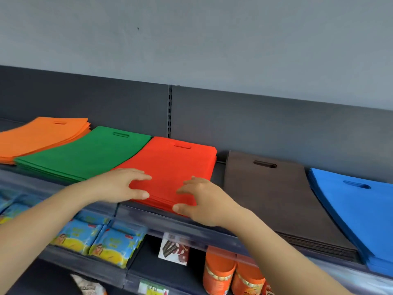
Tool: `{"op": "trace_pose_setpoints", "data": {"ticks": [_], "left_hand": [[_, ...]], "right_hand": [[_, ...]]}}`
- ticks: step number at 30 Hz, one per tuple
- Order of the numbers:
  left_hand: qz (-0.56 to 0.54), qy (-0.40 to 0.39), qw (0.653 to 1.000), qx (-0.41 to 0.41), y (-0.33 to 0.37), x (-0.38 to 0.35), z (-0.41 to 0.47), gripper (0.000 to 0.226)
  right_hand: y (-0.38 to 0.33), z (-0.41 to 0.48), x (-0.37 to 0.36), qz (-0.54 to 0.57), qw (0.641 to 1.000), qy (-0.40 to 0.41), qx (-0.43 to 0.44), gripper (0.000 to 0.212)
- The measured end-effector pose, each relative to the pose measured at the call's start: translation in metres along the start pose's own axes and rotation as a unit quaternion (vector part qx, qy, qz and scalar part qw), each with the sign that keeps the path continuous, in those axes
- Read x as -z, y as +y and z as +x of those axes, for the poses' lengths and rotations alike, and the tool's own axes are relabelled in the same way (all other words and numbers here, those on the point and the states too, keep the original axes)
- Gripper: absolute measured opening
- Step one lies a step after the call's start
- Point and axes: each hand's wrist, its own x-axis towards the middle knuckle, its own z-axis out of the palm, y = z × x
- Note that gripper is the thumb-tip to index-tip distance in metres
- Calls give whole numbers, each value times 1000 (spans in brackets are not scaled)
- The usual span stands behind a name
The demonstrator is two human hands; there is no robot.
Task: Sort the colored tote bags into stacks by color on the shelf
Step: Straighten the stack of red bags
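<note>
Both grips spread | left hand [125, 186] and right hand [200, 202] rest on near edge of red stack [176, 162]

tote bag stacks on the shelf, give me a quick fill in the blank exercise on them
1. The left hand and the right hand both touch the front of the ____ stack.
2. Between the orange stack and the stack under the hands lies the ____ stack.
3. The stack farthest right, just past the brown stack, is ____.

Missing words: red, green, blue.
</note>
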Motion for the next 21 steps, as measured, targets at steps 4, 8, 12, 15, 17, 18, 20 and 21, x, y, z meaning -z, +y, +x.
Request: {"op": "trace_pose_setpoints", "data": {"ticks": [4, 8, 12, 15, 17, 18, 20, 21], "left_hand": [[36, -39, 998, -30, -34, 0, 11, 80], [54, -27, 993, -99, -46, 3, 22, 84], [-28, -34, 991, -123, -53, 3, 29, 105], [-113, 55, 991, -42, -72, 11, 38, 63], [-172, 30, 985, 9, -84, 13, 42, 58], [-216, 5, 976, 22, -87, 11, 44, 59], [-287, -11, 957, 28, -88, 8, 44, 59], [-309, -7, 950, 31, -88, 7, 44, 59]], "right_hand": [[-12, 30, -16, -2, 1000, 4, -22, 56], [-12, 39, -23, -18, 998, 15, -50, 53], [-9, 32, -27, 7, 994, 35, -104, 50], [-5, 31, -27, 143, 952, 148, -225, 46], [0, 34, -29, 295, 887, 176, -308, 55], [3, 36, -33, 373, 850, 173, -329, 63], [6, 42, -38, 486, 782, 172, -351, 65], [5, 44, -37, 511, 762, 178, -355, 58]]}}
